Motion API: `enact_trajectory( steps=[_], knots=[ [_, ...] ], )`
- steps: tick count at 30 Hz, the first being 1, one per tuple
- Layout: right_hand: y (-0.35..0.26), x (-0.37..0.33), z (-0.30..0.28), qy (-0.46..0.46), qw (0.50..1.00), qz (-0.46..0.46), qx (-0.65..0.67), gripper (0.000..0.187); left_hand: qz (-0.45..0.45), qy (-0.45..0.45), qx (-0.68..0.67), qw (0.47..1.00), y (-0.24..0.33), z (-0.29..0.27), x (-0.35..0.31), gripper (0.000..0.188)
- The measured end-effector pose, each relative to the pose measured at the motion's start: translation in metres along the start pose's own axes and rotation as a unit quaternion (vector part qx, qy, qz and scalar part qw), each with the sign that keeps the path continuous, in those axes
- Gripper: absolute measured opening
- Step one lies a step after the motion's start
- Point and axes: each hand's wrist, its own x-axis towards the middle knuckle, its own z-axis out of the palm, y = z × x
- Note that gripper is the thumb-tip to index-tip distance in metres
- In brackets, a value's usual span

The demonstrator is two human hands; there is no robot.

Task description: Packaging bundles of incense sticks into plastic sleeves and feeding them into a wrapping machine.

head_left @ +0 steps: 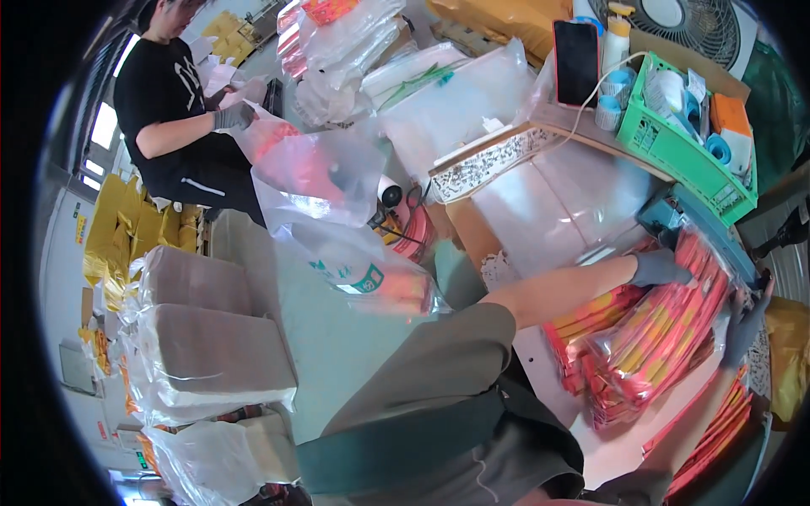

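A bagged bundle of flat red-and-yellow packets (645,350) lies slantwise on the worktable to my right, wrapped in clear plastic. My left hand (662,268), in a grey glove, is closed over the bundle's far upper part, its fingertips partly hidden among the packets. At the bundle's right edge is my right hand (744,325), also gloved in grey, gripping its side and the plastic there; some of its fingers are out of sight. More red-and-yellow packets (582,325) lie under and left of the bundle. Another red stack (717,438) sits by my right forearm.
A green crate (692,156) of bottles and tape stands beyond my hands, near a phone (576,63) and a fan (666,21). Clear bags (346,253) with red contents hang at the left. A co-worker (173,110) handles plastic there, near wrapped blocks (211,354).
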Motion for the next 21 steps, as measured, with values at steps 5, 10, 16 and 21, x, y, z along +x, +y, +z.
enact_trajectory(
  steps=[5,10,16,21],
  knots=[
    [-0.019,-0.123,-0.046,-0.255,0.868,0.390,0.171,0.075,0.000,0.003,0.445,0.895,0.023,0.014,-0.040,0.072],
    [-0.063,-0.141,-0.069,-0.215,0.760,0.499,0.358,0.079,0.029,-0.029,0.457,0.889,0.020,0.047,-0.056,0.087],
    [-0.089,-0.191,-0.066,-0.059,0.687,0.478,0.543,0.083,0.057,-0.061,0.016,0.996,0.003,0.070,-0.088,0.078],
    [-0.090,-0.249,-0.049,-0.119,0.383,0.440,0.804,0.065,0.000,-0.136,-0.094,0.986,0.025,0.064,-0.150,0.057]
  ],
)
